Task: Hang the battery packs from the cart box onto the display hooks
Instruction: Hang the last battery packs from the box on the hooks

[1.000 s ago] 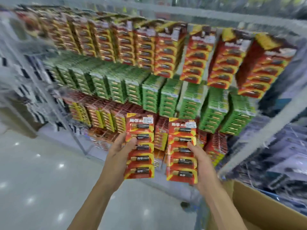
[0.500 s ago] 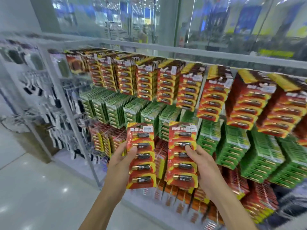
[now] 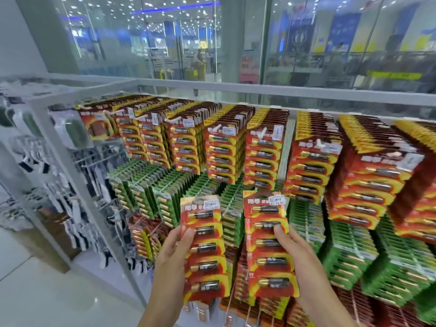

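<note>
My left hand [image 3: 173, 251] grips a red battery pack [image 3: 204, 247] by its left edge, thumb on the front. A second red battery pack [image 3: 269, 244] is held upright in my right hand [image 3: 298, 253], thumb across its front. Both packs have several batteries and a white price sticker at the top. They hang in the air in front of the display rack's green middle row [image 3: 169, 192]. Above them, the top row of red packs [image 3: 224, 149] hangs densely on hooks. The cart box is out of view.
A grey metal rack frame [image 3: 77, 185] stands to the left, with black-and-white goods [image 3: 77, 230] hanging beyond it. More red packs [image 3: 377, 175] and green packs [image 3: 354, 256] crowd the right side. Glass panels rise behind the rack. White floor lies at lower left.
The view has tilted up and closer to the rack, and the cardboard box has dropped out of sight. Both hands have carried their packs upward toward the top rows.
</note>
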{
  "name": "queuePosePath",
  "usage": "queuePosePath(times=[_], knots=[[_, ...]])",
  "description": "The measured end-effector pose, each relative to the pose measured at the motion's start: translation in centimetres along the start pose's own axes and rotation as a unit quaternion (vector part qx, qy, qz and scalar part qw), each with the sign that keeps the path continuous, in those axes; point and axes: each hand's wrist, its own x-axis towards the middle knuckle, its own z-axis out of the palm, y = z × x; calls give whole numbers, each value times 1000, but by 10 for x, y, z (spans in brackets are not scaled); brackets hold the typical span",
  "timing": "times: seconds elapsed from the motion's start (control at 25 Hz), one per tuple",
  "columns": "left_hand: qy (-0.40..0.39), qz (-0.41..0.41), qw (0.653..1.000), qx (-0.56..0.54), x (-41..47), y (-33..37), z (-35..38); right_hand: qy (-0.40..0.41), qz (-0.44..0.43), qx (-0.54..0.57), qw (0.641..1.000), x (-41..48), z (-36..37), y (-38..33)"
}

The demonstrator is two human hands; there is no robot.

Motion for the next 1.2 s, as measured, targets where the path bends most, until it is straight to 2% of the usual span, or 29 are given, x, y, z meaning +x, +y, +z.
queuePosePath(times=[0.24, 0.56, 0.92, 1.08, 1.2], knots=[[-57, 15, 998, 9, 43, 37, 10, 17, -2, 47, 999, 30, 12, -7], [-177, 74, 981, 37, 94, 86, 25, 110, -50, 58, 991, 22, 50, -27], [-207, 82, 975, 26, 117, 91, 30, 155, -80, 80, 981, 19, 57, -20], [-234, 68, 969, 52, 131, 90, 36, 151, -103, 63, 981, 19, 60, -14], [-257, 84, 959, 86, 147, 88, 48, 92, -133, 67, 985, 15, 65, -20]])
